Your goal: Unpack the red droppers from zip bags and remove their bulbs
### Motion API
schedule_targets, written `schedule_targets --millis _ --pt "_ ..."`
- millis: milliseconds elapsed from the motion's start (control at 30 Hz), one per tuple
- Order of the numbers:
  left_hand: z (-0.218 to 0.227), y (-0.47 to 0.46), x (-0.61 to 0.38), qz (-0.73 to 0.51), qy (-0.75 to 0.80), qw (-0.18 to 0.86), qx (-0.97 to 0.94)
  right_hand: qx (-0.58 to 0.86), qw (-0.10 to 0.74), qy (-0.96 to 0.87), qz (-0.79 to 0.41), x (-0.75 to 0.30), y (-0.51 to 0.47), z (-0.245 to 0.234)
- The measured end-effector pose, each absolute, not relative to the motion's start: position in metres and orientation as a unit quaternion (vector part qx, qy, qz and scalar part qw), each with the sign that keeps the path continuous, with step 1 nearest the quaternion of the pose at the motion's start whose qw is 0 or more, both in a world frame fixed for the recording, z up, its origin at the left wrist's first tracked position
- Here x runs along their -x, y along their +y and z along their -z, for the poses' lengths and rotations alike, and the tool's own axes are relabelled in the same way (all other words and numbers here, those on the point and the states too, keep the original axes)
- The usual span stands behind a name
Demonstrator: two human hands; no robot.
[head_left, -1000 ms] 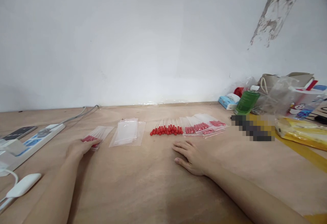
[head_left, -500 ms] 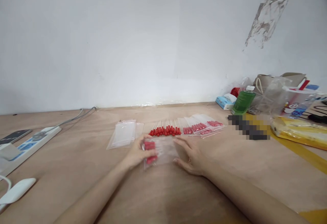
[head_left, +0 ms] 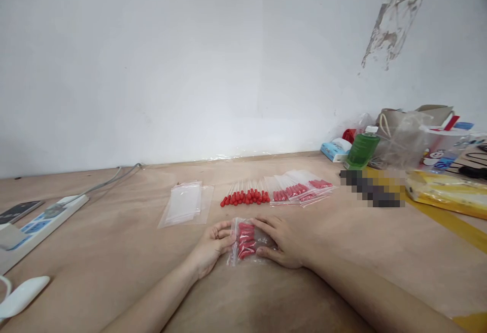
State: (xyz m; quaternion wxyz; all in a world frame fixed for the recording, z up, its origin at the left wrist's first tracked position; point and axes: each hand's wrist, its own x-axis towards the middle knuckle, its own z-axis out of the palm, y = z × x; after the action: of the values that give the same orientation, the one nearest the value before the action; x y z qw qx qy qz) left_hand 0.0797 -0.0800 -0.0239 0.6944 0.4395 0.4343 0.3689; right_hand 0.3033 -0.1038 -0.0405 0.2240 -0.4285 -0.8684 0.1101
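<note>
A small clear plastic bag (head_left: 246, 242) holding several red-tipped droppers lies on the wooden table (head_left: 114, 252) right in front of me. My left hand (head_left: 211, 248) has its fingers curled against the bag's left edge. Flat on the right part of the bag rests my right hand (head_left: 282, 241), fingers stretched out. Beyond the hands lies a row of loose red-tipped droppers (head_left: 245, 194), and to its right several filled bags (head_left: 300, 187). A stack of empty clear bags (head_left: 185, 202) lies at the left of the row.
A white power strip (head_left: 36, 224) with a grey cable, a phone (head_left: 17, 210) and a white device (head_left: 21, 295) sit at the left. At the right stand a green bottle (head_left: 361, 151), a tissue pack (head_left: 335, 149), plastic bags, a yellow packet (head_left: 447, 191) and clutter against the white wall.
My left hand brought a filled bag from the far left to the middle of the table. Both hands now rest on it, with the red tips turned crosswise.
</note>
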Motion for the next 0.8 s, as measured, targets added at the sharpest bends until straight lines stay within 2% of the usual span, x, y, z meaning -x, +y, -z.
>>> schedule_targets --millis 300,600,667,800 --pt "0.021 -0.078 -0.074 -0.36 0.464 0.68 -0.44 0.43 0.239 -0.864 -0.102 -0.306 -0.103 0.045" --pt "0.024 -0.075 -0.081 -0.363 0.429 0.674 -0.479 0.351 0.333 -0.874 -0.039 -0.289 -0.099 0.015" --pt "0.025 -0.074 -0.082 -0.369 0.423 0.671 -0.484 0.317 0.316 -0.894 -0.003 -0.28 -0.093 0.009" --pt "0.027 -0.074 -0.082 -0.37 0.41 0.679 -0.484 0.25 0.226 -0.939 0.071 -0.267 -0.076 0.0"
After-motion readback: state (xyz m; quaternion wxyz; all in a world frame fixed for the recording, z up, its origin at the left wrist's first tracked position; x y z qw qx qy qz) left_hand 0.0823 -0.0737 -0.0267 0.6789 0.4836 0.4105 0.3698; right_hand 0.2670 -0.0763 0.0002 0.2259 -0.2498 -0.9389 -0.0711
